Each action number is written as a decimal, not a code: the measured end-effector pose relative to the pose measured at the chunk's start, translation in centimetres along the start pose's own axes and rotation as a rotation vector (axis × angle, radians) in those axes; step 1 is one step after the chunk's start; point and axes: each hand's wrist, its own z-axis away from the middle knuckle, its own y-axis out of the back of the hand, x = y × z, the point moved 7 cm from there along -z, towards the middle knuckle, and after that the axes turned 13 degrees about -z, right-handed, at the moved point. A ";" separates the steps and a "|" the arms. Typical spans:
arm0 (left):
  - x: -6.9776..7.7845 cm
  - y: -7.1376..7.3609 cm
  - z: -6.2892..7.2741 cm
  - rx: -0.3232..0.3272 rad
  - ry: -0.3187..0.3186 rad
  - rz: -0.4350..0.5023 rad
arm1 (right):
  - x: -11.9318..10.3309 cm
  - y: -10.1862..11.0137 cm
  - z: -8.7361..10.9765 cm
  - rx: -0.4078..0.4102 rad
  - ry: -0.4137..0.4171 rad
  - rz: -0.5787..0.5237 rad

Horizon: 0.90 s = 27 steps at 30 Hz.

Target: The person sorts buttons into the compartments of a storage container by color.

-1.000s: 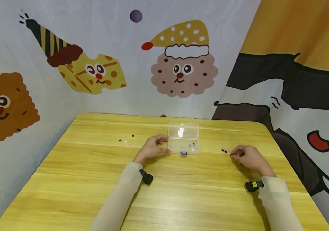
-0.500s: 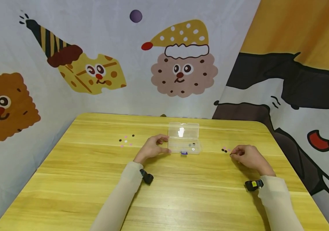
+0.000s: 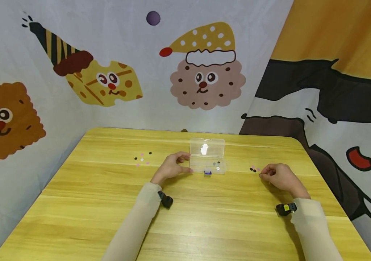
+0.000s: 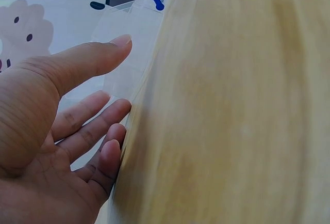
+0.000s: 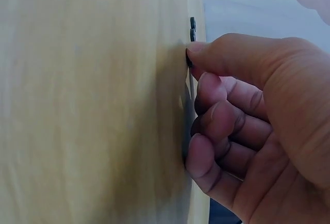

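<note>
One small black disc [image 5: 188, 59] is pinched in the right hand [image 3: 280, 176], just beside a few loose discs [image 3: 254, 170]; whether it's clear of the table [image 3: 221, 224], I can't tell. The left hand [image 3: 171, 166], thumb and fingers wide apart, touches the left end of the open clear box [image 3: 200, 165]. This looks like the picking-up step, calling next for a careful lift.

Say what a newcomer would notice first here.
The big smiling cartoons on the cloth behind the table would likely catch the eye first. Then come the left hand, touching an open clear box near the far edge, and the right hand, pinching a tiny black disc farther right.
</note>
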 end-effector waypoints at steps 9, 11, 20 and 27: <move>0.0 0.0 0.1 0.000 -0.005 0.007 | -0.4 0.0 0.2 -0.010 0.003 0.010; 0.0 0.0 0.1 0.002 -0.006 0.006 | -0.5 0.0 0.2 -0.010 0.012 0.009; 0.1 0.0 0.1 0.008 0.003 -0.007 | -0.6 -0.2 0.1 -0.014 0.015 0.005; 0.1 0.0 0.1 0.003 -0.001 -0.014 | -0.6 -0.2 -0.1 -0.015 0.039 0.002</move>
